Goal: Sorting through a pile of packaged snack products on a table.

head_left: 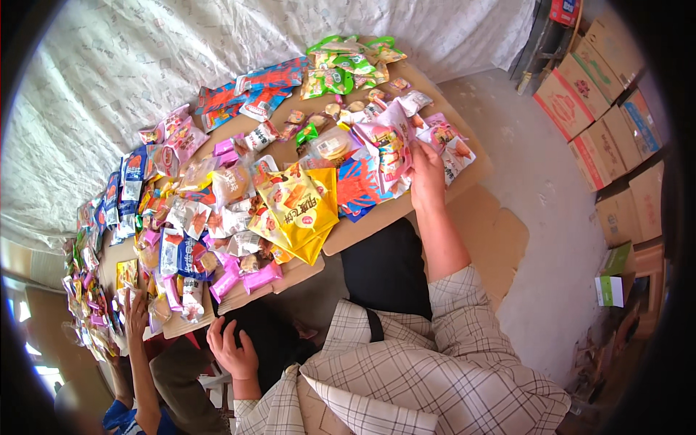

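Observation:
My right hand (428, 172) is closed on the edge of a pink snack bag (386, 139), over the right end of the cardboard-topped table. Beneath and beside that bag lie blue-and-red snack bags (359, 181) and a white-and-pink bag (439, 132). My left hand (232, 349) rests by my left knee, below the table's front edge, fingers apart and holding nothing. Nearest to it on the table are a purple wrapped snack (261, 278) and a small white packet (193, 299). Large yellow snack bags (296, 210) lie between my two hands, at the front edge.
Many packaged snacks cover the table (464, 190), with green bags (348, 64) at the back. Another person's hand (133, 313) reaches to the table's left end. Cardboard boxes (580, 98) are stacked at the right; a white sheet (181, 54) hangs behind.

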Motion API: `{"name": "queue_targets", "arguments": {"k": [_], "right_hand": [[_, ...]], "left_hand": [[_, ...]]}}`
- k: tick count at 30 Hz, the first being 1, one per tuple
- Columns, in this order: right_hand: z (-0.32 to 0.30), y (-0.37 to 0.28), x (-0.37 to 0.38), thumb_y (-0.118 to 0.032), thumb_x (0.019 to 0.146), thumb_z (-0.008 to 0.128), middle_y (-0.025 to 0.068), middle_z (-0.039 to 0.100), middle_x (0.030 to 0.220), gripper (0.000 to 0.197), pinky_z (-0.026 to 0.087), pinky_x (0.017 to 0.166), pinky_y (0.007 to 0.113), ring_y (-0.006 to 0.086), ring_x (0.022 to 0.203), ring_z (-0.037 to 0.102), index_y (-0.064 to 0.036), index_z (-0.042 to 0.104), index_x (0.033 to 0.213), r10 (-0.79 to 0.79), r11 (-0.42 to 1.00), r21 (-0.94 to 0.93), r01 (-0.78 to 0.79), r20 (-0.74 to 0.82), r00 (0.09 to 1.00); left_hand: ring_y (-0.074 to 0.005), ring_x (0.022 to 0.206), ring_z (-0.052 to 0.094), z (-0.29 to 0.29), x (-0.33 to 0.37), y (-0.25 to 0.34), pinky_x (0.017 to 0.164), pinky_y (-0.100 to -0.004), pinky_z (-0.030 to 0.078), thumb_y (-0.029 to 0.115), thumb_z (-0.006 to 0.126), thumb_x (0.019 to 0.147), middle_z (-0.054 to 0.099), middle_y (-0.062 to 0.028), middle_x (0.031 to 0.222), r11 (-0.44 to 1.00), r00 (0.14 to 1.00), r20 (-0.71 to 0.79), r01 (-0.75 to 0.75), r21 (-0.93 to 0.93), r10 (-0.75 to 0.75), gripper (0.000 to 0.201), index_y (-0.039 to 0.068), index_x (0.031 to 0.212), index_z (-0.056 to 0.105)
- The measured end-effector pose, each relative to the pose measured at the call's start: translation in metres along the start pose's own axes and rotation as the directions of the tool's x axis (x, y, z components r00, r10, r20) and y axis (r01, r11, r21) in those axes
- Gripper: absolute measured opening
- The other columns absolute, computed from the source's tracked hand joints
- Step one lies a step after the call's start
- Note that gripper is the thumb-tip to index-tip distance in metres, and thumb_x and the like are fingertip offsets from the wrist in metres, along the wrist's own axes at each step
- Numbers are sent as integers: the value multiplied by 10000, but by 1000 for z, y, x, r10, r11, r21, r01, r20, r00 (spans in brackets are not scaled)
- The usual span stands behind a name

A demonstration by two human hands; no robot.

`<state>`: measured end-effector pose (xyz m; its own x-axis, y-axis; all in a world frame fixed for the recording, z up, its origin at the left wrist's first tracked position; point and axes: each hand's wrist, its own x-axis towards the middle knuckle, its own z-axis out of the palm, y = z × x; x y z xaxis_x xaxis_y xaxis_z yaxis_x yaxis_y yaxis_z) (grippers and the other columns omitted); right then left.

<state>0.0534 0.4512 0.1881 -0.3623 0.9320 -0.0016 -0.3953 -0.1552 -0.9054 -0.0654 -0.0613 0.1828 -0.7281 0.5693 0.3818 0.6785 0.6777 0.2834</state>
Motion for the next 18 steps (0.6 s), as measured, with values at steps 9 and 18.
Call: {"name": "queue_targets", "arguments": {"k": [9,18], "right_hand": [[23,-3,-58,-158,1074,598,-33,616,763,194,452,624,273,45,712,526,10,686,1035,21,907,-406,114,312,950],[92,-1,-180,-273,987,688,128,728,896,207,555,699,463,348,821,721,-118,720,1121,39,734,-258,628,940,339]], "left_hand": [[-435,1248,577,-5,6,6,1074,-557,440,252,711,899,638,-189,1279,995,996,-16,-93,-26,93,488,1,1309,622],[-196,1244,616,-1,36,60,1099,-372,465,337,833,926,647,-107,1344,186,733,673,651,-736,98,757,-43,1478,483]]}}
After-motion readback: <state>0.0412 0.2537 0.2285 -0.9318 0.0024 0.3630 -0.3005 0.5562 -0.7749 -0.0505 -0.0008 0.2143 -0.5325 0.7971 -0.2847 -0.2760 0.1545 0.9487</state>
